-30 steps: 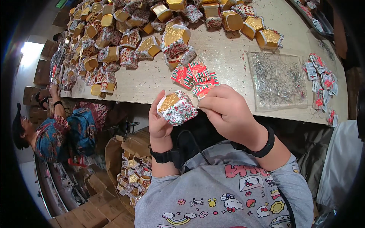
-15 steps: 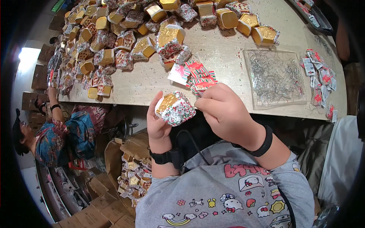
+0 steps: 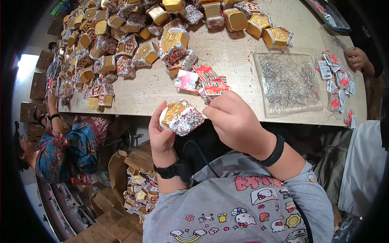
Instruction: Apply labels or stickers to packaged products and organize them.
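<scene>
My left hand (image 3: 161,135) is closed around a small house-shaped ornament (image 3: 186,122), gold on one face, with a white roof speckled in red and green. Its fingers and thumb grip the gold end, over the table's front edge. Beside the ornament's right corner, my right hand (image 3: 237,121) is pinched; whatever lies between its fingertips is too small to make out. Just beyond that hand lies a loose stack of red, green and white striped cards (image 3: 210,82), partly hidden by my knuckles.
Many similar ornaments (image 3: 148,54) are heaped at the table's far left. A clear tray (image 3: 269,111) of thin metal hooks sits right, near tagged packets (image 3: 334,91). Another person's hand (image 3: 356,60) rests at the right edge; a person (image 3: 67,148) sits left. A carton (image 3: 117,170) holds more ornaments.
The ornament has shifted slightly left with my left hand, its gold face turned a little. My right hand stays pinched beside it. Another person's hand has come into view at the right table edge.
</scene>
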